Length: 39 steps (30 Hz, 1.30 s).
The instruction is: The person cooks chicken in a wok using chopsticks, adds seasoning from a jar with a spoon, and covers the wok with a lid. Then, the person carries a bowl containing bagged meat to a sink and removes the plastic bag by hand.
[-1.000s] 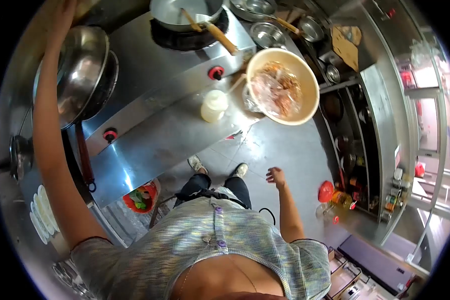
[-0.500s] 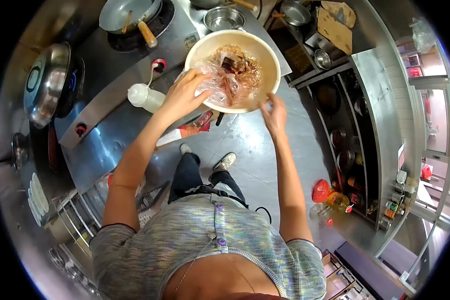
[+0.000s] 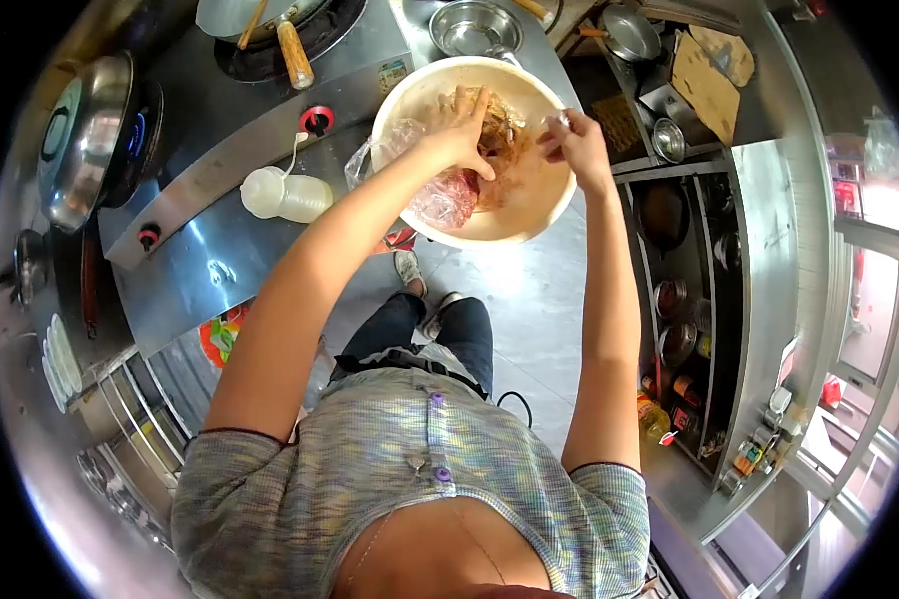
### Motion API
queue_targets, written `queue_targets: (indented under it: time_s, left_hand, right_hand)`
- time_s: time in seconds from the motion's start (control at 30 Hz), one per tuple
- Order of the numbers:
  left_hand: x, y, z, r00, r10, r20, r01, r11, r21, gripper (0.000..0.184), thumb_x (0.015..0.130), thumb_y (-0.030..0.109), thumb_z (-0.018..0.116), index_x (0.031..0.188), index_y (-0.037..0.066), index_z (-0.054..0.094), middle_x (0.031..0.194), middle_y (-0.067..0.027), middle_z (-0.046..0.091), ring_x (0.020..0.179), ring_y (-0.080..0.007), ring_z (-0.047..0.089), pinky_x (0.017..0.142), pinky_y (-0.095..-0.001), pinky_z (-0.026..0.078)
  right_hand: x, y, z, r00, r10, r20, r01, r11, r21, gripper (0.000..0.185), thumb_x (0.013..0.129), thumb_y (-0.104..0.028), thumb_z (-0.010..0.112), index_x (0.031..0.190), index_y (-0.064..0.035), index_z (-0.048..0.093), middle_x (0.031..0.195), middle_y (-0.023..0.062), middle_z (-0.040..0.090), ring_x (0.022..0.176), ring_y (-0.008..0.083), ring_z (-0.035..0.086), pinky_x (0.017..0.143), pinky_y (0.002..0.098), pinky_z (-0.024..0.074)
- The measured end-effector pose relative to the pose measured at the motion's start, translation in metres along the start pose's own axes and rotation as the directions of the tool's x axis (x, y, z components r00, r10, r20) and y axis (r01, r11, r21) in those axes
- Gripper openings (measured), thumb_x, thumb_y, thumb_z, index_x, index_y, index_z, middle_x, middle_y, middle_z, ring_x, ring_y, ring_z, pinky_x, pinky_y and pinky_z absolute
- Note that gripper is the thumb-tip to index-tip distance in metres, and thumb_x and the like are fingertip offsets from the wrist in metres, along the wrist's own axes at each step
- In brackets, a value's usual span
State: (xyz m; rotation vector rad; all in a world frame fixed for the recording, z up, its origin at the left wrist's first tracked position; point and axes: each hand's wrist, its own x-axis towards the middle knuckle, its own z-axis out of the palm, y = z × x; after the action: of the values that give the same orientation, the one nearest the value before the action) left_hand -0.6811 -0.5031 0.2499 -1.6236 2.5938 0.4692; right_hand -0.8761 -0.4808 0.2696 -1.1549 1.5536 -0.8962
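A large cream-coloured basin (image 3: 524, 222) holds a clear plastic bag (image 3: 402, 135) and brown, wet-looking food (image 3: 499, 135). Reddish meat (image 3: 451, 200) shows through the plastic at the near left side of the basin. Inside the basin, my left hand (image 3: 457, 142) is open, its spread fingers over the bag and the brown food. At the right rim, my right hand (image 3: 579, 150) has its fingers curled in a pinch. A small pale, shiny bit shows at its fingertips, too unclear to name.
Left of the basin, a squeeze bottle (image 3: 288, 195) lies on the steel counter (image 3: 205, 255). A wok with a wooden handle (image 3: 295, 55) and a lidded pan (image 3: 90, 150) are on the stove. Behind the basin sits a metal bowl (image 3: 474, 30). Shelves (image 3: 704, 260) stand to the right.
My left hand has moved right and deeper into the basin, its fingers spreading. My right hand has risen along the right rim. The meat in plastic now shows nearer the front.
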Motion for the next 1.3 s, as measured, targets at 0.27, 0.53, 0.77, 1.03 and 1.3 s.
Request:
queue_targets:
  time_s: [0.27, 0.53, 0.77, 1.03, 1.3]
  left_hand:
    - [0.070, -0.016, 0.031, 0.997, -0.021, 0.070, 0.060, 0.774, -0.630, 0.044, 0.068, 0.005, 0.049, 0.111, -0.004, 0.048, 0.106, -0.0186, 0.055, 0.096, -0.0284, 0.054, 0.083, -0.0342, 0.042]
    - [0.027, 0.019, -0.033, 0.987, 0.128, -0.098, -0.130, 0.279, -0.951, 0.034, 0.077, 0.008, 0.045, 0.110, -0.001, 0.051, 0.100, -0.0062, 0.056, 0.094, -0.0124, 0.051, 0.082, -0.0253, 0.040]
    - [0.017, 0.039, -0.061, 0.986, -0.130, -0.108, -0.087, 0.160, -0.983, 0.026, 0.080, 0.014, 0.051, 0.101, 0.000, 0.059, 0.091, -0.0047, 0.061, 0.086, -0.0112, 0.055, 0.077, -0.0245, 0.041]
    - [-0.038, 0.046, -0.108, 0.959, -0.158, -0.235, -0.211, 0.153, -0.965, 0.021, 0.082, 0.011, 0.052, 0.098, 0.001, 0.060, 0.097, -0.0048, 0.060, 0.091, -0.0107, 0.053, 0.082, -0.0238, 0.041]
    - [-0.093, 0.052, -0.082, 0.894, -0.324, -0.311, -0.247, 0.223, -0.943, 0.021, 0.081, 0.018, 0.055, 0.098, 0.009, 0.062, 0.093, 0.0037, 0.061, 0.075, -0.0040, 0.052, 0.061, -0.0197, 0.042]
  right_hand:
    - [0.008, -0.040, 0.001, 0.972, -0.234, 0.019, 0.222, 0.943, 0.247, 0.014, 0.082, -0.009, 0.052, 0.091, 0.0017, 0.056, 0.081, 0.0068, 0.061, 0.073, 0.0127, 0.059, 0.069, 0.0252, 0.0483]
    - [0.001, -0.081, -0.012, 0.889, -0.431, 0.152, 0.404, 0.897, 0.181, 0.020, 0.080, -0.012, 0.057, 0.095, 0.0004, 0.058, 0.080, 0.0026, 0.060, 0.075, 0.0078, 0.054, 0.069, 0.0202, 0.0425]
    - [-0.010, -0.074, -0.055, 0.825, -0.564, 0.028, 0.557, 0.821, 0.121, 0.035, 0.075, -0.018, 0.064, 0.102, 0.0014, 0.055, 0.095, 0.0074, 0.057, 0.078, 0.0113, 0.054, 0.066, 0.0230, 0.0449]
    - [-0.034, 0.066, -0.088, 0.994, -0.042, -0.097, 0.059, 0.982, 0.179, 0.027, 0.080, -0.019, 0.055, 0.099, -0.0004, 0.053, 0.088, 0.0100, 0.056, 0.069, 0.0150, 0.055, 0.057, 0.0251, 0.0467]
    - [-0.039, 0.114, -0.024, 0.826, 0.240, 0.510, -0.420, 0.866, 0.272, 0.045, 0.080, -0.025, 0.056, 0.113, 0.0014, 0.041, 0.095, 0.0136, 0.056, 0.069, 0.0236, 0.059, 0.050, 0.0317, 0.0514]
